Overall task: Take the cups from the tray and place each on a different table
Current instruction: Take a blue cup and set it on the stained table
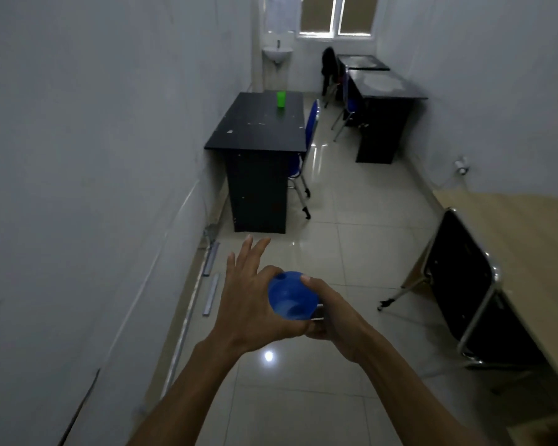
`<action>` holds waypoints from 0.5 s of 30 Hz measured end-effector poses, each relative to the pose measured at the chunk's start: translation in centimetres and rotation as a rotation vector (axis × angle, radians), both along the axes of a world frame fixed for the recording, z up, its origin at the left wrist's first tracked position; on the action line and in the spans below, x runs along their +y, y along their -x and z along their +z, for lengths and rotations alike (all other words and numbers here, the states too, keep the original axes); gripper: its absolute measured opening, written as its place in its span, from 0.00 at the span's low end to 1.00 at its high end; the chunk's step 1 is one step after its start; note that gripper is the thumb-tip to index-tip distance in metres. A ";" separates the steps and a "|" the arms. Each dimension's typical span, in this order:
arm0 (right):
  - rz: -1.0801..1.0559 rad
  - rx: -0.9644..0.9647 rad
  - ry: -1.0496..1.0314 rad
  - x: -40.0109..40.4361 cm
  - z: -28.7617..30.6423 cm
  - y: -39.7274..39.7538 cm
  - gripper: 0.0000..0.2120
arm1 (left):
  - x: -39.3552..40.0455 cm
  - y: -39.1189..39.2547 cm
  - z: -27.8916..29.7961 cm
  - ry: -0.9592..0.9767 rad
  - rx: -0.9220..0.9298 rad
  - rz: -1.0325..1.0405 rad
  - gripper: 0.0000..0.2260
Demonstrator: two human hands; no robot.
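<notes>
A blue cup (291, 296) is held low over the floor between my two hands, its round blue face toward me. My right hand (331, 312) grips it from the right, with the thumb on its upper edge and the fingers curled beneath. My left hand (247, 296) lies against the cup's left side, its fingers straight and spread forward. A small dark edge shows under the cup by my right fingers; what it is I cannot tell. A green cup (281, 99) stands upright on the black desk (255, 130) by the left wall.
A blue chair (310, 123) is tucked at the black desk's right side. Two more black desks (385, 88) line the far right wall. A wooden table (529, 233) with a black chair (464, 278) is near right. A sink (277, 54) hangs at the back. Tiled floor runs down the middle.
</notes>
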State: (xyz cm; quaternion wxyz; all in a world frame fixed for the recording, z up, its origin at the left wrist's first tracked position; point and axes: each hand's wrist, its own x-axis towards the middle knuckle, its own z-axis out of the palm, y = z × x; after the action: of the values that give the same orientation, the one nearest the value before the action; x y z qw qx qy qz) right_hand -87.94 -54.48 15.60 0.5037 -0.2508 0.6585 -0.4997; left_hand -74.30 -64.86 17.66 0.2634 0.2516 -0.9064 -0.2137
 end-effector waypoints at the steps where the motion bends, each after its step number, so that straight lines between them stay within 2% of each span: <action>1: -0.026 -0.006 0.001 -0.7 0.0 0.7 0.31 | -1.0 1.0 0.1 -0.007 -0.003 -0.021 0.34; 9: -0.154 -0.002 -0.002 -7.3 -0.2 8.1 0.30 | -8.6 9.7 -0.5 -0.007 0.005 -0.111 0.37; 15: -0.179 0.004 -0.009 -12.7 -0.2 17.3 0.28 | -14.3 19.2 -0.3 0.022 0.008 -0.130 0.37</action>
State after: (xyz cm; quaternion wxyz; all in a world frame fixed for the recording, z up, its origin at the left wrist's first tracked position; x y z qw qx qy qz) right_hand -105.23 -67.16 15.45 0.4568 -0.1898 0.6817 -0.5391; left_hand -93.54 -79.18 17.35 0.2553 0.1884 -0.9221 -0.2213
